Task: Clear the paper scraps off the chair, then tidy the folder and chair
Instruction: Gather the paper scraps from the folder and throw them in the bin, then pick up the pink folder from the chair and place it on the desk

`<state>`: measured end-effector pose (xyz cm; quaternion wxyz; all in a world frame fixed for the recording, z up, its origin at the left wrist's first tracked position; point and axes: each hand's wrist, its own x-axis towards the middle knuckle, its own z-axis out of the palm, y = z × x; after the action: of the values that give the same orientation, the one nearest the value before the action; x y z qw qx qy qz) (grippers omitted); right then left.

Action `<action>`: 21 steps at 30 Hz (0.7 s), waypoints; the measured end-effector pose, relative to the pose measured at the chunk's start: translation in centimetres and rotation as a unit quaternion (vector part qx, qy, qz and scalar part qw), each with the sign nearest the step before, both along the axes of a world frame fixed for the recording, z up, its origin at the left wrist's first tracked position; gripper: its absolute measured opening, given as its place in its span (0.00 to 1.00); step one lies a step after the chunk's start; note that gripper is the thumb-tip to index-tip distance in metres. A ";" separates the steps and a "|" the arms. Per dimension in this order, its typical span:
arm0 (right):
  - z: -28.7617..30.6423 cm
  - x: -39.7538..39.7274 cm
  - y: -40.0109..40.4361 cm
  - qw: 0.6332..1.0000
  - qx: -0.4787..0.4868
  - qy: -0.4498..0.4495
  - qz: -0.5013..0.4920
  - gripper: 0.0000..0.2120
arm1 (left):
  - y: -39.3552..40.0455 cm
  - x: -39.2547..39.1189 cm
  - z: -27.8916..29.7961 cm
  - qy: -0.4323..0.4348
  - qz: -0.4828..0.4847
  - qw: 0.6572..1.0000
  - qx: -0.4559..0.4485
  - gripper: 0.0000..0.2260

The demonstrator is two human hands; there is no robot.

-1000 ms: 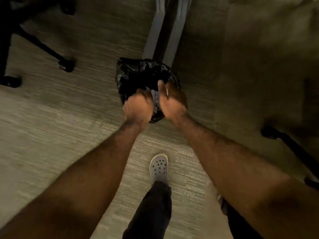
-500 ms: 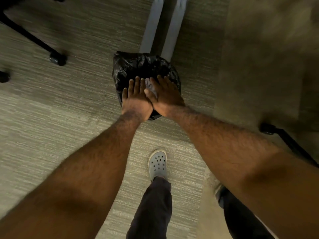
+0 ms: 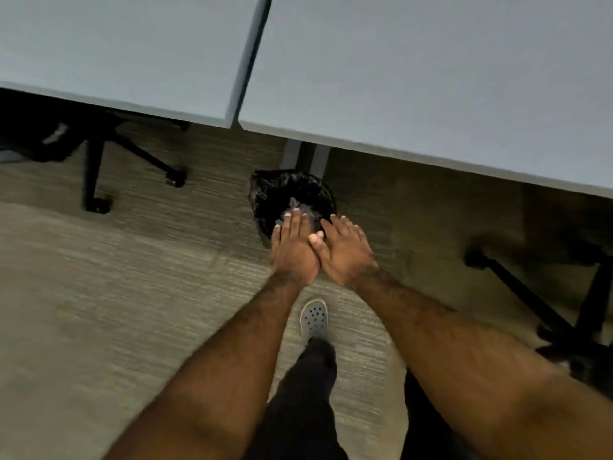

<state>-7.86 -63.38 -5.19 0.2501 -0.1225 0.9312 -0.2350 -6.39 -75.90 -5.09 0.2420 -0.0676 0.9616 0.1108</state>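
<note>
Over the bin (image 3: 292,197), both hands hang with nothing in them: the left hand (image 3: 293,252) is flat, palm down, its fingers (image 3: 292,224) spread and straight, and the right hand (image 3: 346,252) lies beside it, touching at the thumb side, fingers equally loose and extended. Just beyond the left fingertips, inside the black liner, sits a pale crumpled lump that looks like the paper scraps (image 3: 298,209), though the dim light makes it hard to be sure. Judging from that, the 1st part of the task seems done, with the scraps dropped in the bin. Left to do are the folder and the chair to be tidied; no folder shows anywhere, and which of the 2 chair bases, 1 far to the left of the fingers (image 3: 96,167) and 1 far to the right (image 3: 547,310), belongs to the task's chair cannot be told. Compared with half a second ago, the hands keep much the same open pose but have slid toward the near rim of the bin, and the view has tipped up so that 2 grey desk tops (image 3: 431,78) now fill the space beyond the fingers.
</note>
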 end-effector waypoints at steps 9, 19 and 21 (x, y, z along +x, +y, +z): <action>11.7 5.4 11.5 0.995 0.037 0.017 -0.088 0.35 | 8.4 2.9 11.2 0.029 -0.138 0.988 0.061 0.27; 19.2 8.7 27.2 0.956 0.018 0.041 -0.291 0.39 | 24.1 1.2 17.6 0.052 -0.295 0.950 0.089 0.31; 19.9 9.8 30.9 0.937 0.005 0.046 -0.346 0.39 | 28.2 1.1 18.3 0.052 -0.331 0.937 0.097 0.31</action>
<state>1.94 -32.49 14.68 0.1104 0.1979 0.9277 -0.2968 -5.31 -47.71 13.24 0.2202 0.2842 0.9254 0.1200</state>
